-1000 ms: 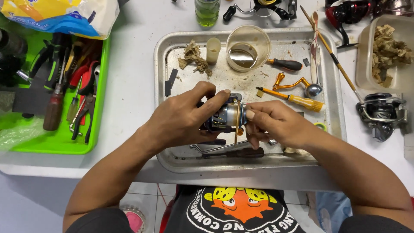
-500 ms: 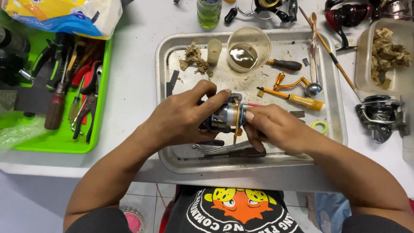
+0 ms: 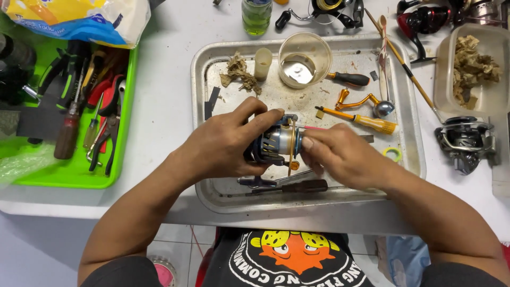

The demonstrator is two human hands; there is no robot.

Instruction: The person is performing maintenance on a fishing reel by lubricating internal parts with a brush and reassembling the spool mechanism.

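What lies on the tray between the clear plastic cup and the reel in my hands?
In the head view, the tray between the clear cup and the reel holds only grime and small scraps.

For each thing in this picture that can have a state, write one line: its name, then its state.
Fishing reel: held over the metal tray.
Left hand: gripping the reel.
Right hand: pinching the reel's front.
Plastic cup: upright, open.
Yellow-handled screwdriver: lying flat.
Green tray: full of tools.

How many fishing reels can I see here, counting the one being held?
4, perhaps more hidden: the held reel between the left hand and right hand, a grey reel at right, a red-black reel and a gold-black reel at the top edge.
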